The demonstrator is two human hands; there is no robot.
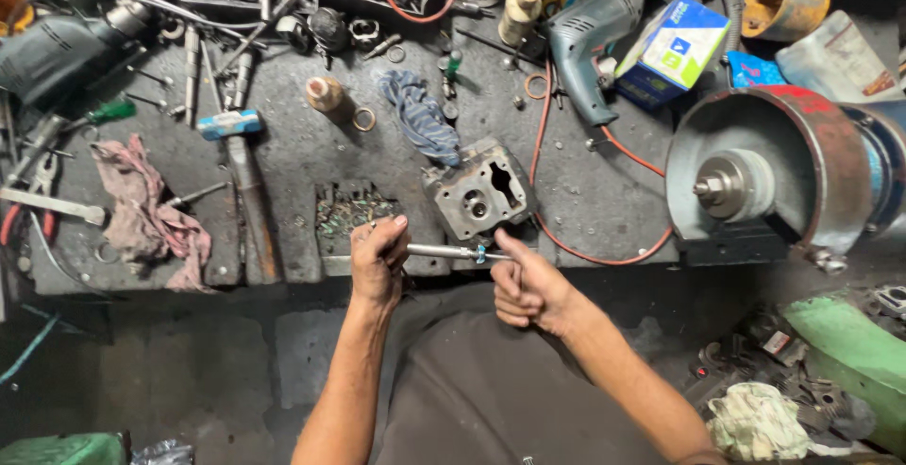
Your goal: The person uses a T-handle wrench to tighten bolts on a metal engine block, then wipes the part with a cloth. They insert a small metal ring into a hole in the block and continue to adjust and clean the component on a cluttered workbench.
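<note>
Head view looks down on a cluttered, grimy bench (585,191), and every place below is given from the grey metal engine cylinder head (478,196) lying on it. Nearest the person, just below the cylinder head, the left hand (379,262) has its grip closed around one end of a thin metal rod tool (444,251) held level. The right hand (525,286) meets the rod's other end, thumb raised, fingers curled tight; whether its grip actually closes on the rod cannot be told. The rod runs along the cylinder head's near edge, just beside it. Left of the cylinder head lies a hammer (243,168) with a wooden handle, and further left a pink rag (142,210). Right of it stands a bench grinder (769,177) with a round guard; an orange cable (566,210) loops between the two. Just beyond the cylinder head lies a blue rag (420,116). Further off, to the upper right, rest a grey electric drill (590,35) and a blue-and-white box (672,50).
</note>
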